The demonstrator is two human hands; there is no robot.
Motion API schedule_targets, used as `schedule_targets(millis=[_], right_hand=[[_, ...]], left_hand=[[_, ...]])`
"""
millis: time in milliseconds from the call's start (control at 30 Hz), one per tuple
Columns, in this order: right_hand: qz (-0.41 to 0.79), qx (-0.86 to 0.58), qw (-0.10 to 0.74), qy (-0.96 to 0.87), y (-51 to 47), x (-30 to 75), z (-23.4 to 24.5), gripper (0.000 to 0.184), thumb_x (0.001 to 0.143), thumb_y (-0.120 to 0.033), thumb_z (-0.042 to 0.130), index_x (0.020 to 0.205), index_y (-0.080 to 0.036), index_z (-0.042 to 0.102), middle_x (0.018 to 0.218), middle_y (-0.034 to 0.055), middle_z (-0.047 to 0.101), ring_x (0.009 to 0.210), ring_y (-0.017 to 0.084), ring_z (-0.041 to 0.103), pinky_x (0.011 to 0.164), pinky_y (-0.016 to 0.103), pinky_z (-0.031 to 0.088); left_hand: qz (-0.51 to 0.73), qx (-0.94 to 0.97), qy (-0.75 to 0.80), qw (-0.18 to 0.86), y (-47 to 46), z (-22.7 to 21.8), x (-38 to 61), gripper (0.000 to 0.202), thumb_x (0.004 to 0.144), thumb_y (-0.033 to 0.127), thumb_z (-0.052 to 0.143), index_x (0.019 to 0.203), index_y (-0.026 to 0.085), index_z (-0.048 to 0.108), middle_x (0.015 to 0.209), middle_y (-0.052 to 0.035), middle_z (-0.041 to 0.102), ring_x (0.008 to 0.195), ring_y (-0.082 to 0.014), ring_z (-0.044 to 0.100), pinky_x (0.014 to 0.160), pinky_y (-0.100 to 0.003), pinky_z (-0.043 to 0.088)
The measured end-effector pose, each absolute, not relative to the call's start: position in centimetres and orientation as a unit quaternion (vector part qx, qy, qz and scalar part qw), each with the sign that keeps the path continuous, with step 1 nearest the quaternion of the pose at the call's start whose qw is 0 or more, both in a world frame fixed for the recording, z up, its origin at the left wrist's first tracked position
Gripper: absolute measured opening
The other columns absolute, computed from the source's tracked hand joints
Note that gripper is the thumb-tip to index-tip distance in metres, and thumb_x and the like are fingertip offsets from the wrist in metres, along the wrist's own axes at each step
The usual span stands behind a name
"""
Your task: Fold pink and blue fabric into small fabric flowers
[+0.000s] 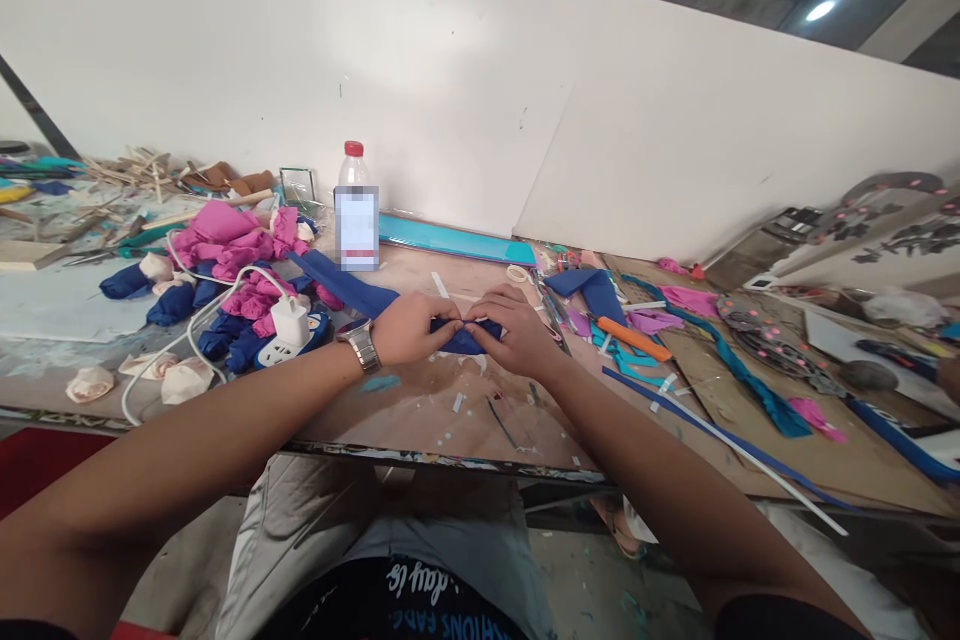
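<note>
A long strip of dark blue fabric (352, 288) lies across the workbench (420, 410) and runs from the bottle toward my hands. My left hand (412, 328), with a metal watch on the wrist, is closed with its fingers pinching the near end of the strip. My right hand (510, 330) meets it from the right, fingers curled and pinching the same end. The fingertips of both hands touch over the blue fabric, which is partly hidden under them.
A plastic bottle (355, 210) with a red cap stands behind. Pink and blue fabric flowers (232, 250), a white charger on a power strip (291, 325) and cables lie left. An orange knife (634, 338), teal strips and scraps lie right. White boards form the back wall.
</note>
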State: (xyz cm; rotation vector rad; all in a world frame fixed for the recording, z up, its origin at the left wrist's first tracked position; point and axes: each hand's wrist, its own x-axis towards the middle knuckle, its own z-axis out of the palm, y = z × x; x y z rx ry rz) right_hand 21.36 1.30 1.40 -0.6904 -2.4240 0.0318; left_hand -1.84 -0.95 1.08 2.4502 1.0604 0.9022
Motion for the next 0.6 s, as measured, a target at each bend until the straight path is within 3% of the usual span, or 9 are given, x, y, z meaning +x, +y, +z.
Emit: schedule_targets(millis=[267,433,600], right_hand=[[0.067,-0.263,0.321,-0.907,0.87,20.99,1.84,0.009,0.096,-0.026,0.062,0.09,-0.023,0.068,0.09,0.0056,0.073,0.098,0.025,0.06,0.092,0.043,0.046],[0.142,-0.285,0.326,-0.89,1.05,20.84,1.63,0.013,0.095,-0.028,0.062,0.086,-0.023,0.069,0.088,0.0039,0.073,0.094,0.023,0.062,0.089,0.04,0.048],[0.131,-0.284,0.321,-0.894,1.42,21.09,1.32,0.012,0.095,-0.033,0.066,0.094,-0.023,0.071,0.092,0.0048,0.074,0.094,0.023,0.062,0.09,0.041,0.048]], left_hand=[[0.287,0.891,0.346,0.059,-0.63,0.78,-1.8,0.027,0.103,0.036,0.052,0.092,0.021,0.073,0.083,-0.0023,0.077,0.079,-0.0193,0.07,0.09,-0.036,0.042],[0.281,0.897,0.339,0.039,-0.42,0.53,-1.82,0.029,0.105,0.038,0.05,0.095,0.021,0.071,0.09,-0.0028,0.079,0.085,-0.0197,0.072,0.092,-0.036,0.041],[0.265,0.893,0.36,0.046,-0.1,0.4,-1.97,0.029,0.105,0.038,0.05,0.097,0.021,0.072,0.088,-0.0031,0.078,0.086,-0.0209,0.072,0.091,-0.036,0.042]])
